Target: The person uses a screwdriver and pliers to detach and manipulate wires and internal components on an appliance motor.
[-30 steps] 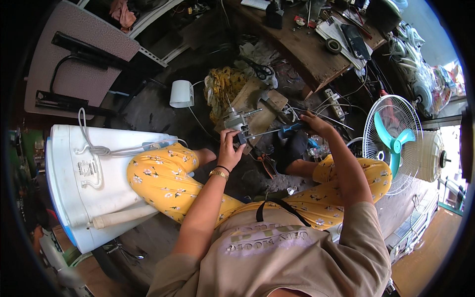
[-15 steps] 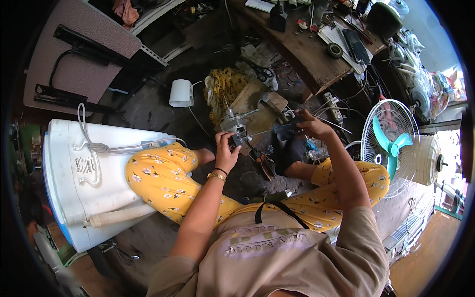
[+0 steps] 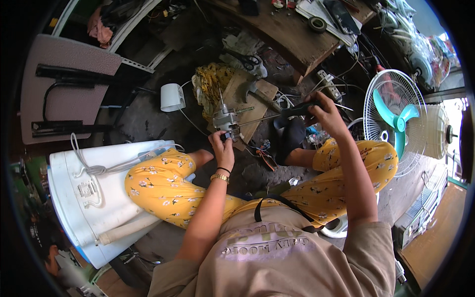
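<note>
Mid-frame, the left hand grips a fan motor; the right hand holds a screwdriver, which could slip should the motor twist.

A fan with teal blades stands at the right of the frame. Along the upper edge, a wooden desk bears a dark phone and a roll of tape. A power strip lies below the desk's corner. A big white tub fills the lower left; a pinkish panel leans upper left.
</note>
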A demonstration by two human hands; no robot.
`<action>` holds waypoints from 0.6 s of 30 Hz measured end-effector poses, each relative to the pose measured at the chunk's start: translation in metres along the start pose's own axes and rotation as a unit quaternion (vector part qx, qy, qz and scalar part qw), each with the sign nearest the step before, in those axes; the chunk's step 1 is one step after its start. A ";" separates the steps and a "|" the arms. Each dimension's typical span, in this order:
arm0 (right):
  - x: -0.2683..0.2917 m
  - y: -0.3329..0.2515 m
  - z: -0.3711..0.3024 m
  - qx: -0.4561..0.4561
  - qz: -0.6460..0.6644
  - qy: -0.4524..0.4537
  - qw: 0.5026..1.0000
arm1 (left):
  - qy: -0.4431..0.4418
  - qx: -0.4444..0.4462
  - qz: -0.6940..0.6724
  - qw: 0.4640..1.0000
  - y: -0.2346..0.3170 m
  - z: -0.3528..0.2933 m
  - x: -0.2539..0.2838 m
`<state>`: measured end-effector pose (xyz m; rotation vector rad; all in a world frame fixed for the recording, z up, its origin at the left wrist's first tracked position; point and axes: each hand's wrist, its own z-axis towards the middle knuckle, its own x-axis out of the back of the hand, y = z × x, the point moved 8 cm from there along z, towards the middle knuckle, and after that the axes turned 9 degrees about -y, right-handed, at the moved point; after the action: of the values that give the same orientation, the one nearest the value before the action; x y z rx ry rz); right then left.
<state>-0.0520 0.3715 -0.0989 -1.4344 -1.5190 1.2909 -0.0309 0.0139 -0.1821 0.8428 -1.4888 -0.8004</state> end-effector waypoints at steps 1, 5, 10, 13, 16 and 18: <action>-0.004 0.003 -0.005 0.014 -0.009 0.017 1.000 | -0.007 -0.015 -0.019 1.000 -0.003 -0.001 0.000; -0.044 0.007 -0.030 0.053 -0.015 0.040 0.998 | -0.005 0.010 -0.100 0.995 -0.032 -0.010 0.009; -0.070 0.025 -0.052 0.066 -0.076 0.090 0.991 | 0.013 0.056 -0.211 0.976 -0.052 -0.014 0.012; -0.073 0.021 -0.051 0.073 -0.108 0.106 0.986 | 0.018 0.075 -0.253 0.964 -0.033 -0.017 0.010; -0.067 0.023 -0.047 0.087 -0.123 0.117 0.982 | 0.024 0.105 -0.241 0.964 -0.024 -0.017 0.007; -0.064 0.025 -0.045 0.058 -0.084 0.108 0.989 | 0.021 0.072 -0.189 0.979 -0.028 -0.017 0.011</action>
<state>0.0093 0.3159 -0.1003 -1.2974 -1.3653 1.0683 -0.0128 -0.0101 -0.1995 1.2695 -1.3792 -0.9534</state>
